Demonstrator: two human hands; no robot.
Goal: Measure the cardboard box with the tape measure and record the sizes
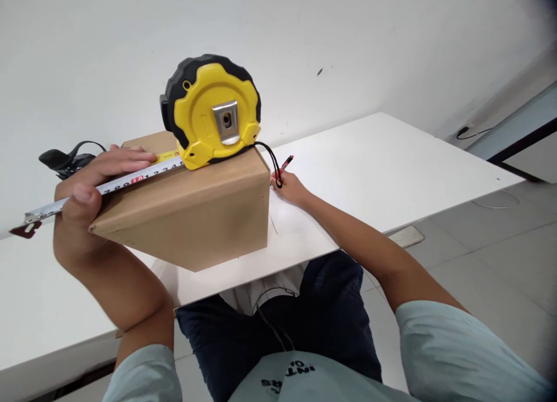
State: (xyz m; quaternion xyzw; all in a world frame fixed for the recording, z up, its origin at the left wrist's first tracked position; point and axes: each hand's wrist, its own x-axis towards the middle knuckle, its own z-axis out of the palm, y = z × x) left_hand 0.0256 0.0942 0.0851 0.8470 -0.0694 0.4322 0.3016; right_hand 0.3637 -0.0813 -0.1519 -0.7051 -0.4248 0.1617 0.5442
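Note:
A brown cardboard box [209, 216] stands on the white table. On its top rests a yellow and black tape measure [217, 109], upright, with a metal clip facing me. Its blade [126, 184] is pulled out to the left along the box top, and the hooked end juts past the box corner. My left hand [93, 187] is closed around the blade at that corner, fingers on the far side and thumb on the near side. Beyond the box's right side, my right hand [287, 187] grips a red and black pen [286, 163] low over the table; the tip is hidden.
The white table [391, 164] runs along a white wall. Behind my left hand lies a black object with a strap [72, 160], partly hidden. A black wrist loop [272, 155] hangs from the tape measure. A cable and plug [463, 133] are by the wall at right.

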